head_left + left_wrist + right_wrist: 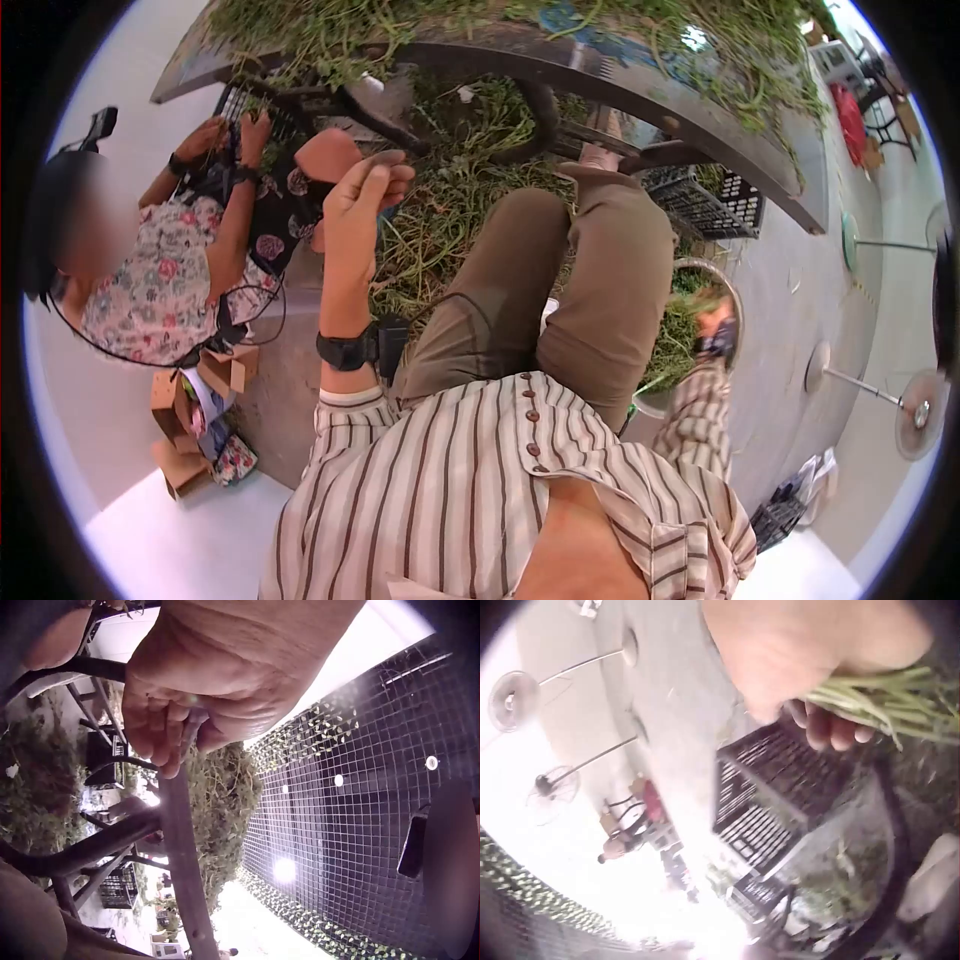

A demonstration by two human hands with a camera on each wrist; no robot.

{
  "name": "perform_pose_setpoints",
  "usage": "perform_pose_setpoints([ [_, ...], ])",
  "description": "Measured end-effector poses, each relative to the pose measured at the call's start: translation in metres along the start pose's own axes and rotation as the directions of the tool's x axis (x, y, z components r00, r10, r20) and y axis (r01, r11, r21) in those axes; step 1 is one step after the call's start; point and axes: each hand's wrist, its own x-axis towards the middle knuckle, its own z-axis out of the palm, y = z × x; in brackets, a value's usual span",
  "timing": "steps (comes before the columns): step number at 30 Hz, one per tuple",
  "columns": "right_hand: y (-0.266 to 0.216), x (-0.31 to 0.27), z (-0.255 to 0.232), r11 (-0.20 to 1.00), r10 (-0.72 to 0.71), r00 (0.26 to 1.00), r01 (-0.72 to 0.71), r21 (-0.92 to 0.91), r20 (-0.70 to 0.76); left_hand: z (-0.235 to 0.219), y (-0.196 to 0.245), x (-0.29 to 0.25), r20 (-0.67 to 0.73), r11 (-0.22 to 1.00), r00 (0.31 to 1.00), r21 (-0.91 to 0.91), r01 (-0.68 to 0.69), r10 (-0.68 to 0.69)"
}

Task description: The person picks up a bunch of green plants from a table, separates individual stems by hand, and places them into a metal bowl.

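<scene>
My left hand (358, 200) is raised above the left knee, its fingers curled. Between thumb and fingers it pinches a small grey piece (195, 724), whose kind I cannot tell. To the right of the thigh, my right hand (714, 322) is blurred and low over a round basket (738, 300) of greens (672, 345). In the right wrist view its fingers curl round a bunch of green stems (885, 697), partly hidden by the palm.
Long-stemmed greens cover the table (480, 62) ahead and heap on the floor (440, 240) beneath it. A black crate (705, 205) stands by the right foot. Another person (160, 260) sits at left, handling greens. Cardboard boxes (178, 410) lie behind that person; stand fans (915, 410) are at right.
</scene>
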Motion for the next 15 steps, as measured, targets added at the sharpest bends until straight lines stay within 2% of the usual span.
perform_pose_setpoints([
  [1, -0.002, 0.044, -0.028, 0.734, 0.207, 0.975, -0.097, 0.673, -0.085, 0.0, -0.001, -0.001, -0.021, 1.0, 1.0, 0.002, 0.002, -0.002],
  [2, -0.013, 0.104, -0.048, 0.081, 0.425, 0.905, -0.037, 0.996, -0.001, -0.001, -0.002, -0.001, -0.007, 1.0, 1.0, -0.011, 0.0, 0.0],
  [3, -0.016, 0.13, -0.069, 0.283, 0.374, 0.909, 0.078, 0.956, -0.185, -0.002, -0.003, -0.001, 0.016, 1.0, 1.0, -0.023, 0.0, 0.0],
  [4, -0.083, 0.12, -0.059, 0.353, 0.596, 0.77, 0.001, 0.935, -0.226, -0.002, -0.005, -0.001, 0.02, 1.0, 1.0, -0.029, 0.001, 0.0],
  [5, -0.087, 0.12, -0.054, 0.356, 0.592, 0.772, 0.006, 0.935, -0.23, -0.002, -0.005, 0.0, 0.021, 0.999, 1.0, -0.034, -0.003, 0.004],
  [7, -0.099, 0.12, -0.048, 0.529, 0.506, 0.807, -0.012, 0.849, -0.304, -0.003, -0.008, -0.002, 0.004, 0.998, 0.999, -0.037, 0.05, -0.05],
  [8, -0.094, 0.117, -0.044, 0.513, 0.365, 0.917, -0.055, 0.857, -0.16, -0.003, -0.01, -0.003, -0.001, 0.997, 0.998, -0.045, 0.055, -0.055],
  [9, -0.088, 0.11, -0.042, 0.446, 0.26, 0.965, -0.137, 0.884, 0.019, -0.003, -0.012, -0.002, 0.009, 0.998, 0.998, -0.04, 0.058, -0.058],
  [12, -0.113, 0.071, -0.002, 0.494, 0.324, 0.946, -0.148, 0.856, -0.024, -0.004, -0.013, 0.0, 0.035, 0.998, 0.998, -0.027, 0.061, -0.06],
  [14, -0.144, 0.047, 0.01, 0.567, 0.164, 0.986, -0.102, 0.817, 0.01, -0.006, -0.014, 0.003, 0.055, 0.998, 0.997, -0.029, 0.052, -0.051],
  [15, -0.161, 0.042, 0.01, 0.568, 0.165, 0.986, -0.1, 0.817, 0.007, -0.007, -0.015, 0.005, 0.049, 0.998, 0.998, -0.038, 0.052, -0.05],
])
